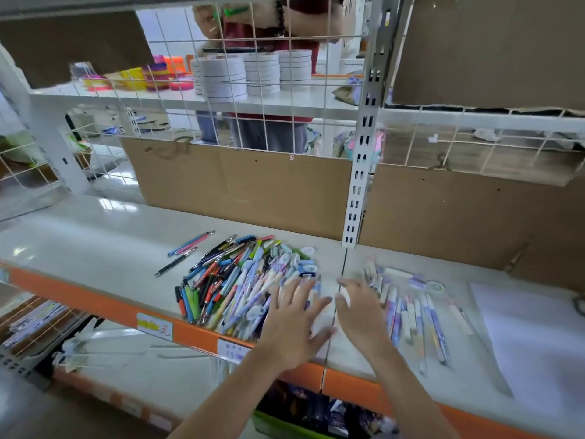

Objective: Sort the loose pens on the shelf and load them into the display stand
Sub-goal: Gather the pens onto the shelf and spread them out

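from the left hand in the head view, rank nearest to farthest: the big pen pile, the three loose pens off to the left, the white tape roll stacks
From the left hand:
1. Big pen pile: on the shelf, right under the fingertips.
2. Three loose pens: same shelf, farther back and to the left.
3. White tape roll stacks: upper shelf behind the wire grid, farthest.

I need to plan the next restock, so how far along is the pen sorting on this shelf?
Early stage. Done: a row of pale pastel pens lies side by side on the right, and three slim pens are set apart on the left. In hand: the left hand spreads open over the big mixed pile of coloured pens; the right hand is blurred. Left: most of the pile; no display stand is visible.
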Demonstrator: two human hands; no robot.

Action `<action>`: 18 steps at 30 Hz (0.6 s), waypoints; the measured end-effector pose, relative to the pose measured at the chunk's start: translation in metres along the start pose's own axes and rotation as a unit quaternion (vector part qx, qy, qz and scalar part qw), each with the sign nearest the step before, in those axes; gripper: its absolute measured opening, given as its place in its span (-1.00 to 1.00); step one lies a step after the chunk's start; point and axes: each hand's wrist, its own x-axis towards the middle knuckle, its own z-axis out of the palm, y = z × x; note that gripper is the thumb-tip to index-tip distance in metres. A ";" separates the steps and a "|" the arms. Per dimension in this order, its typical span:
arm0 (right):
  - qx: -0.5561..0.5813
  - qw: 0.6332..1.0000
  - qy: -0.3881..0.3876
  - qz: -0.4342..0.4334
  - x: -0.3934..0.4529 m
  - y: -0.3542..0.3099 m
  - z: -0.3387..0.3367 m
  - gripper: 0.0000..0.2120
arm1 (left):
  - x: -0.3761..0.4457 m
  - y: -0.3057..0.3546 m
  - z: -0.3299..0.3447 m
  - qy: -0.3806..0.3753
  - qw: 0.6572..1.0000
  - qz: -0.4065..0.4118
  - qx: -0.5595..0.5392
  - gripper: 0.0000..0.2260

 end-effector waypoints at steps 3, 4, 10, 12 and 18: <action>-0.094 0.986 0.132 0.050 -0.001 0.051 -0.043 -0.57 | 0.003 -0.003 0.004 -0.065 0.998 -0.013 0.016 -0.57; -0.109 0.979 0.143 0.092 -0.002 0.067 -0.056 -0.60 | 0.004 -0.005 0.003 -0.049 0.998 -0.025 0.017 -0.54; -0.158 0.977 0.049 0.138 -0.006 0.102 -0.054 -0.54 | 0.010 0.010 -0.006 -0.003 0.993 -0.117 0.004 -0.64; -0.147 0.984 0.018 0.101 -0.004 0.088 -0.033 -0.55 | 0.015 0.029 -0.006 0.028 0.993 -0.099 -0.056 -0.67; 0.054 0.998 0.021 0.030 -0.002 0.050 -0.024 -0.62 | 0.033 0.078 0.008 0.047 0.980 -0.047 -0.189 -0.47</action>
